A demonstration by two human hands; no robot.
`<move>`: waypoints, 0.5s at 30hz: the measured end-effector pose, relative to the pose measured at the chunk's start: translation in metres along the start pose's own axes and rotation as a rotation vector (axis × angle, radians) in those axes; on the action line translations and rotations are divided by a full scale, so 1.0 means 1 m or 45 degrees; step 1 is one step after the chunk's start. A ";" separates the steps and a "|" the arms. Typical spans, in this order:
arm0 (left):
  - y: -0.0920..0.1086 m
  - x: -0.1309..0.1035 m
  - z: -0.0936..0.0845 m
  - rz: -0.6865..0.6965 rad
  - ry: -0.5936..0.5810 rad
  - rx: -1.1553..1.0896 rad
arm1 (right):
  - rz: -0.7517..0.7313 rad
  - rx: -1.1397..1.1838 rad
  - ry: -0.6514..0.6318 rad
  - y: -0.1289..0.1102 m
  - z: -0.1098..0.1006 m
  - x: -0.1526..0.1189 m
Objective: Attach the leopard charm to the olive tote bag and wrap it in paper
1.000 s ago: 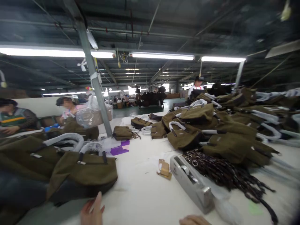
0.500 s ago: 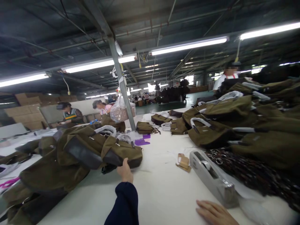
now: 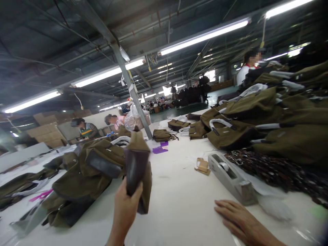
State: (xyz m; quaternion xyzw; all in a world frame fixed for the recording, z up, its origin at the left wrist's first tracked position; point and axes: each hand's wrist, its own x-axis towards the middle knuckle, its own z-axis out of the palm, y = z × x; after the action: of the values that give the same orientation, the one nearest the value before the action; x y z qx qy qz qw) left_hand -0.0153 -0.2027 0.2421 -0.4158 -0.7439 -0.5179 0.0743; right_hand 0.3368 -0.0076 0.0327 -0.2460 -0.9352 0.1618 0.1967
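Observation:
My left hand [image 3: 126, 203] grips an olive handbag [image 3: 138, 167] by its dark bottom panel, thumb on the near side. The bag is raised off the white table [image 3: 176, 201] and turned on end, its dark panel toward me. My right hand [image 3: 237, 215] lies palm down on the table with fingers stretched out, holding nothing. Close beyond it sits a grey tape dispenser [image 3: 232, 179]. A small piece of brown cardboard [image 3: 202, 166] lies left of the dispenser.
Olive bags [image 3: 87, 167] are heaped on the left, with more bags [image 3: 230, 133] on the right. Dark straps with metal rings [image 3: 266, 174] lie behind the dispenser. Purple pieces [image 3: 160, 149] lie near a metal post [image 3: 139, 109]. Co-workers [image 3: 87, 130] sit at the far left; another person [image 3: 248, 68] is at the right.
My left hand has taken the small olive bag from the left heap, lifted it and turned it on end, bringing it nearer. My right hand still rests flat on the table.

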 end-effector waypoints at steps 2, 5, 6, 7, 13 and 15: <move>0.002 -0.041 0.004 0.249 -0.400 0.272 | -0.010 0.029 0.006 -0.002 -0.002 0.001; -0.015 -0.103 0.028 0.391 -0.961 0.744 | -0.017 0.053 0.002 -0.005 -0.004 0.002; -0.023 -0.121 0.037 0.394 -1.076 0.843 | -0.018 0.052 -0.009 -0.005 -0.005 0.002; -0.032 -0.136 0.046 0.392 -1.135 0.897 | -0.021 0.048 -0.021 -0.006 -0.005 0.003; -0.059 -0.170 0.061 0.487 -1.072 0.914 | -0.036 0.026 -0.040 -0.008 -0.008 0.003; -0.061 -0.166 0.057 0.565 -1.054 0.929 | -0.031 0.008 -0.038 -0.011 -0.008 0.002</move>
State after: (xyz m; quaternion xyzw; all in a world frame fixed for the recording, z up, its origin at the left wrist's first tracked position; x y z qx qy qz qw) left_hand 0.0673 -0.2520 0.0838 -0.6763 -0.7362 0.0044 0.0225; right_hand 0.3346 -0.0137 0.0449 -0.2315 -0.9405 0.1660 0.1856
